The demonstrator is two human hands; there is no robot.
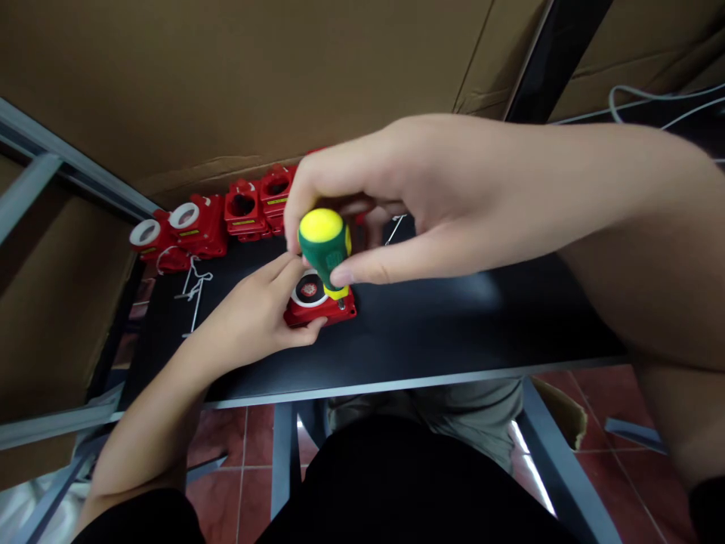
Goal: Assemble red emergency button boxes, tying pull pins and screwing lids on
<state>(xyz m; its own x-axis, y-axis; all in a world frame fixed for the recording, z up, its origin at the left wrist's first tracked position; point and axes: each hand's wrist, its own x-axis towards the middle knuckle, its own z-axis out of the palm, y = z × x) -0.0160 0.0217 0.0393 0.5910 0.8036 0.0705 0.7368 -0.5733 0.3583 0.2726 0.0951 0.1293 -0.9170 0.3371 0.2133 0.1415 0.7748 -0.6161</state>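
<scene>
My right hand point(390, 204) grips a short screwdriver point(325, 245) with a green and yellow handle, held nearly upright. Its shaft points down at the right corner of a red housing point(345, 310), where the tip meets or almost meets the part. A white ring point(295, 293) with a dark round centre sits in the top of that housing. My left hand point(272, 306) is closed around the housing's left side, thumb along the near edge, holding it on the black shelf point(430, 332).
Several red housings stand in a row along the cardboard back wall, one a white-ringed housing point(207, 227), another an open-holed housing point(245, 211). Thin metal rods with white cord point(198, 283) lie at the left. A metal frame point(84, 170) borders the left side.
</scene>
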